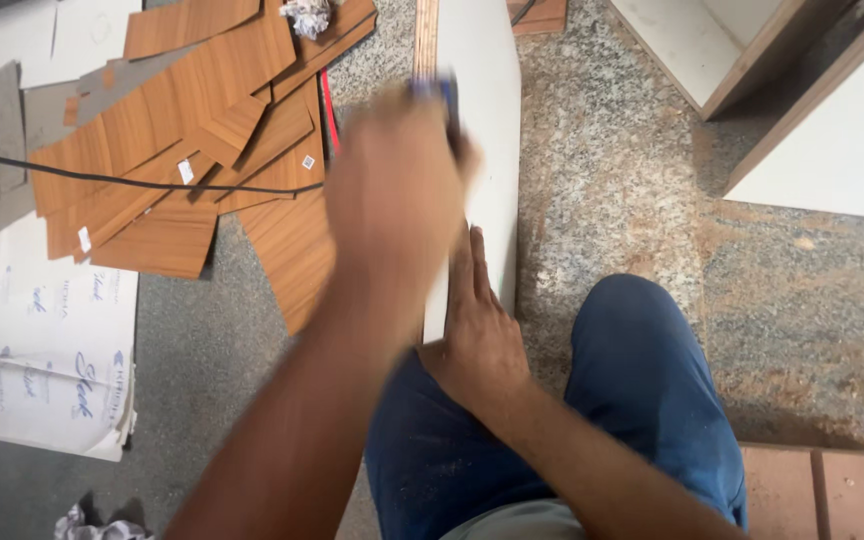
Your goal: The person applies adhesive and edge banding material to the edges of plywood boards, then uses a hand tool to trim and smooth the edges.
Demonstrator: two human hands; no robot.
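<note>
The blurred left hand [392, 190] was closed around a small blue tool [439, 92] above a long white board [477, 120] lying on the speckled floor [632, 180], while the right hand [474, 330] pressed flat, fingers straight, on the board's near end.

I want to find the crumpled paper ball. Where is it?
One paper ball sits at the top edge of the head view, on the wood sheets, up-left of the blurred left hand.
</note>
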